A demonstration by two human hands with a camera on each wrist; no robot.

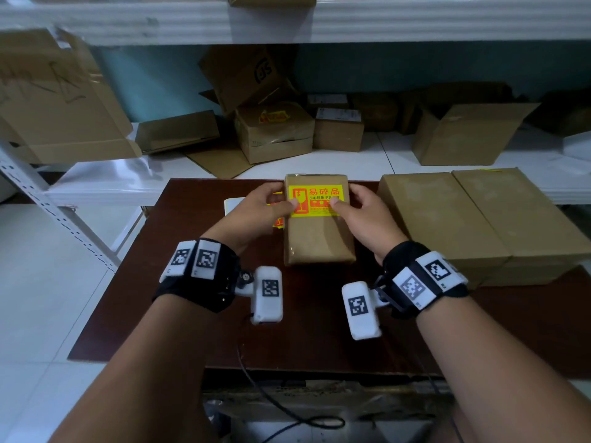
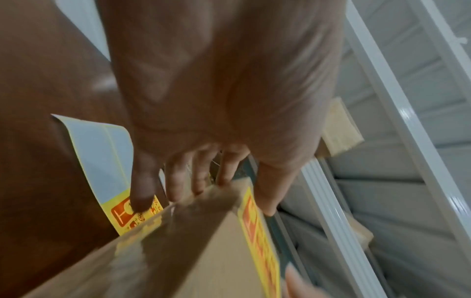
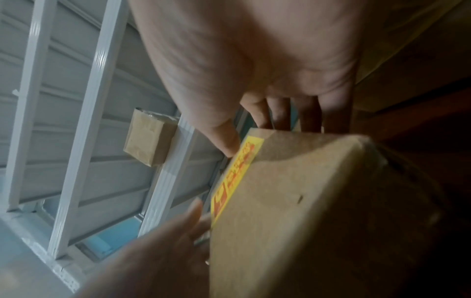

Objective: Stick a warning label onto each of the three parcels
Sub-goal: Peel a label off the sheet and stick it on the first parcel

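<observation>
A small brown parcel (image 1: 319, 238) lies in the middle of the dark table (image 1: 307, 340). A yellow warning label (image 1: 316, 195) with red print sits on its far top face. My left hand (image 1: 271, 204) and right hand (image 1: 356, 206) flank the parcel, each thumb pressing a lower corner of the label, fingers lying down the parcel's sides. In the left wrist view, the left hand (image 2: 216, 100) shows fairly straight fingers beside the parcel (image 2: 203, 262) and label (image 2: 260, 238). The right wrist view shows the right hand (image 3: 254, 70), parcel (image 3: 318, 221) and label (image 3: 234, 175).
A label sheet (image 1: 232, 206) lies left of the parcel, under my left fingers; its white backing shows (image 2: 102, 157). Two larger brown parcels (image 1: 438, 219) (image 1: 518, 212) stand side by side at the table's right. A shelf (image 1: 399, 155) behind holds several cardboard boxes. A white rack post (image 1: 57, 215) slants at left.
</observation>
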